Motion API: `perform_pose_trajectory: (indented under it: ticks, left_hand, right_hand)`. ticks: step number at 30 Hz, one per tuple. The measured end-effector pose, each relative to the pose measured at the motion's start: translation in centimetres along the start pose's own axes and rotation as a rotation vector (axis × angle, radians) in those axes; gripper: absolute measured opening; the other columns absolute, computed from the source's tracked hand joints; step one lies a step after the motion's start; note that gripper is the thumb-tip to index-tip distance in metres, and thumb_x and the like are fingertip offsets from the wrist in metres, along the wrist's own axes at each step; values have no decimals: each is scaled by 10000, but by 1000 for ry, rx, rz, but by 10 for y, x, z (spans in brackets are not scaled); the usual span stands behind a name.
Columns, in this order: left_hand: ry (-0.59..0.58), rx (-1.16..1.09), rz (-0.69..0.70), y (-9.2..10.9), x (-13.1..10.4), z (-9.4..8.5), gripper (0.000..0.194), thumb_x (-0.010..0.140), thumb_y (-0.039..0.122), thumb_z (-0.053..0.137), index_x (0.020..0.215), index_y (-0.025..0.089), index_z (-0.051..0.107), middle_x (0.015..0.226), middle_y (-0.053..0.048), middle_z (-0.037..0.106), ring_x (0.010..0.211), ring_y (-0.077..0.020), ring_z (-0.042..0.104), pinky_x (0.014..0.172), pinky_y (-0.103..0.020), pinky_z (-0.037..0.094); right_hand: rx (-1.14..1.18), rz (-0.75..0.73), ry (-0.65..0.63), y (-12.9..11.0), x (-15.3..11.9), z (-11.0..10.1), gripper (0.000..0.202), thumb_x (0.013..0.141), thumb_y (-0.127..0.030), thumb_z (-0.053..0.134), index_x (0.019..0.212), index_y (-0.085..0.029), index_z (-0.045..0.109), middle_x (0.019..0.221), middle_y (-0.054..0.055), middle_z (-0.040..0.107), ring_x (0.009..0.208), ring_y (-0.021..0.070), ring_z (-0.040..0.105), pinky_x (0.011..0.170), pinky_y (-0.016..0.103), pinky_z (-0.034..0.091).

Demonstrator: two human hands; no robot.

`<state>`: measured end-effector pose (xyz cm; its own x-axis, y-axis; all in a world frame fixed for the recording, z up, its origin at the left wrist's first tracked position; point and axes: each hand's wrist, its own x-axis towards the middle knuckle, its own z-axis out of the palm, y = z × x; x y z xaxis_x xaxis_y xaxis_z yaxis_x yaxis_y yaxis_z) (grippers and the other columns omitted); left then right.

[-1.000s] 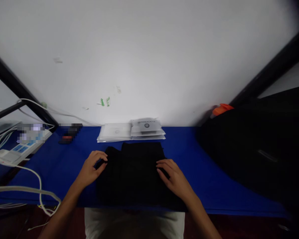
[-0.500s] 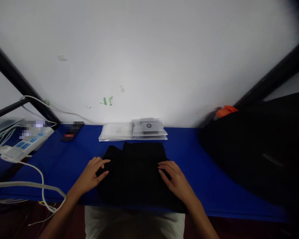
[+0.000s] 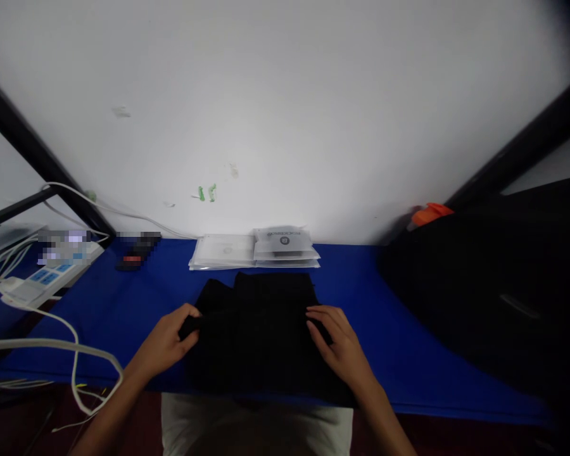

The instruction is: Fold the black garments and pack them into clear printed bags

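Observation:
A folded black garment [image 3: 266, 335] lies on the blue-covered table in front of me. Its exact kind cannot be made out against the dark fabric. My left hand [image 3: 168, 335] is closed on the garment's left edge, with a bunched bit of cloth between thumb and curled fingers. At the right edge, my right hand [image 3: 335, 335] rests on the cloth, fingers stretched out and thumb apart from them. Just beyond the garment are flat frosted plastic bags [image 3: 222, 251], and next to them a printed frosted bag [image 3: 285, 244] on a similar stack.
On the left a white power strip [image 3: 47, 277] has cables [image 3: 76, 348] looping over the table [image 3: 356, 285] edge. A dark blurred object [image 3: 139, 251] lies near the wall. A large black mass [image 3: 479, 285] covers the right side, with an orange item [image 3: 432, 213] behind it.
My left hand has shifted slightly left and closed its fingers on the garment's edge, lifting a fold. My right hand has moved a little to the right.

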<state>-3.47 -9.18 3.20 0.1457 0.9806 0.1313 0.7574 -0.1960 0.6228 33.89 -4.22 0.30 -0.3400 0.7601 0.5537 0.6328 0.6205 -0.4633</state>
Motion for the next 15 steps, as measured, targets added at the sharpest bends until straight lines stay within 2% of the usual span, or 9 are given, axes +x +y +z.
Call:
perform_pose_trajectory:
  ticks: [2,3,7,9,10,12,13,15]
  left_hand:
    - [62,-46,-97,5,0,-6,69,845,290,521,873,228,528,690,48,549,603,-139,533,575,-246,432]
    - [144,-67,-141,6,2,-9,99,836,321,542,865,227,527,671,54,535,585,-134,523,555,-240,420]
    - [671,-230,-291,7,18,-12,297,754,414,664,939,214,547,818,18,603,732,-159,600,653,-263,487]
    - [860,-295,-325,11,27,-8,367,735,423,705,988,211,544,871,3,611,800,-168,619,716,-279,513]
    - [911,-306,-318,14,31,-4,390,737,419,714,1018,212,541,901,-4,614,833,-171,625,746,-286,520]
    - [904,-276,-262,22,36,8,388,768,405,701,1065,215,540,968,-21,622,892,-180,631,794,-303,526]
    - [836,-231,-216,25,38,14,362,791,392,683,1077,217,549,1002,-32,629,923,-190,633,823,-321,523]
    - [591,-95,-98,31,38,28,319,827,361,652,1104,224,574,1071,-54,649,992,-225,629,892,-383,501]
  right_hand:
    - [-9,9,36,0,-1,-1,186,943,-263,542,1114,-234,607,1096,96,660,1042,257,610,898,463,521]
    - [-8,13,36,-1,-1,-2,196,942,-266,544,1126,-237,603,1102,97,659,1048,260,608,902,467,520]
    - [29,13,-38,-6,0,-3,199,944,-285,539,1127,-246,607,1101,95,663,1058,264,614,903,466,528]
    - [46,11,-72,-8,1,-2,191,948,-294,534,1115,-248,614,1096,92,666,1052,261,620,901,463,533]
    - [50,14,-82,-8,1,-2,190,950,-294,531,1114,-246,614,1096,91,665,1051,258,620,901,460,534]
    - [52,23,-82,-8,1,-1,192,953,-289,530,1122,-241,608,1091,91,663,1047,253,619,897,453,535]
    - [50,28,-77,-7,1,-1,193,954,-287,530,1125,-239,605,1087,91,663,1046,252,618,895,450,534]
    - [48,35,-73,-5,0,-1,192,954,-286,532,1126,-238,602,1084,91,661,1045,253,615,893,448,533]
